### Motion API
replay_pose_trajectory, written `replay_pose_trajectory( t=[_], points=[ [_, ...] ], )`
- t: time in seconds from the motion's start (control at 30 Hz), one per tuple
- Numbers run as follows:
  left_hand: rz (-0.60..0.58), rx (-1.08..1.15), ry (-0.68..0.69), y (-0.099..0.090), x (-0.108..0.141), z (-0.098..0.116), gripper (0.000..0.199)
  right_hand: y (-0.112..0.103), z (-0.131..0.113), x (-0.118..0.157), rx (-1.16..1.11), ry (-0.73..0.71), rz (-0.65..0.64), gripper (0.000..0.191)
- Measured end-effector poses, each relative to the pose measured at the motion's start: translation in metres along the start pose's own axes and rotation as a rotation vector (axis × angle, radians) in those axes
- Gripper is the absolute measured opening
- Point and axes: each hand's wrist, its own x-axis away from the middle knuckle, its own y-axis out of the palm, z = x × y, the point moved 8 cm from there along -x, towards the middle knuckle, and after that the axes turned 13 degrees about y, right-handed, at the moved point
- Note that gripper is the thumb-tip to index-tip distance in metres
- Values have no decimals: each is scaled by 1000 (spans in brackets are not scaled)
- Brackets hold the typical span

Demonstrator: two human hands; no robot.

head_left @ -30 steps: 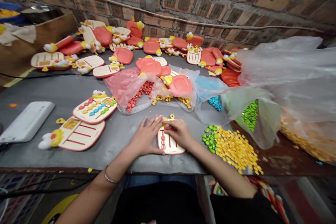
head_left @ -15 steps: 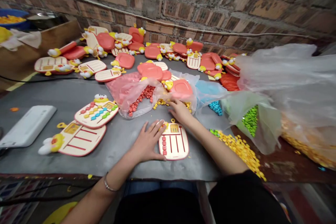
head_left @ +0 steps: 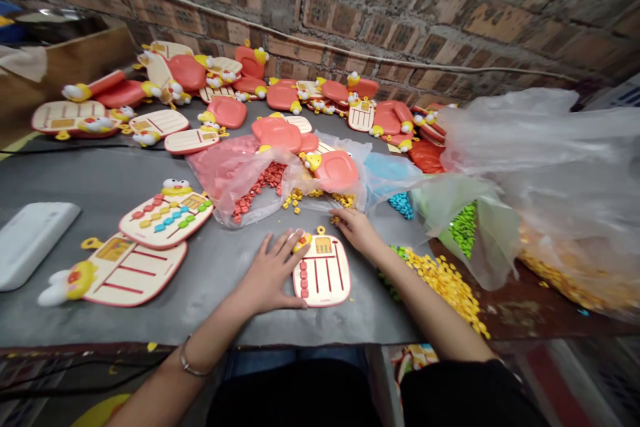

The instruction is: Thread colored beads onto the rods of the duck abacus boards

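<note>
Pointing lengthwise away, board (head_left: 327, 277), loop (head_left: 321, 231) farthest

Near board (head_left: 320, 293): cream face, red rim, straight red stripes, one column of red beads (head_left: 303, 275). Left board (head_left: 167, 219) cream too, its rows red, yellow, blue, green. Far beads (head_left: 263, 187), left to right: red, yellow, blue, green. Right heap (head_left: 445, 283) mostly yellow, some green. Table (head_left: 230, 247) grey. Wall (head_left: 340, 10) brown brick, grey mortar lines.

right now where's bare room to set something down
Bare gray tabletop shows between the left slotted board and the left hand, and just beyond the white box. Crowded: back, with piled boards; right, with plastic bags and yellow pieces.
</note>
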Motion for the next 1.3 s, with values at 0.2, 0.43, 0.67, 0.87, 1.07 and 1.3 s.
replay_pose_trajectory(
  t=[0.2, 0.43, 0.67, 0.87, 1.07, 1.3],
  points=[
    [20, -6, 9, 2, 1, -1, 105, -14, -18, 37, -156, -27, -18, 7],
    [38, -5, 14, 1, 1, -2, 103, -1, -26, 45, -97, -64, 51, 16],
    [-1, 2, -14, -1, -1, -2, 105, 1, -33, 61, 69, -147, 79, 24],
    [4, -11, -17, -2, -1, -1, 105, -1, -42, 71, 75, -184, 39, 22],
    [-3, 15, -8, -1, -1, -1, 106, 0, -42, 78, -90, -157, -62, 19],
    [8, 27, 13, -2, -1, 0, 105, 26, -50, 66, -227, -46, -31, 6]
  ],
)
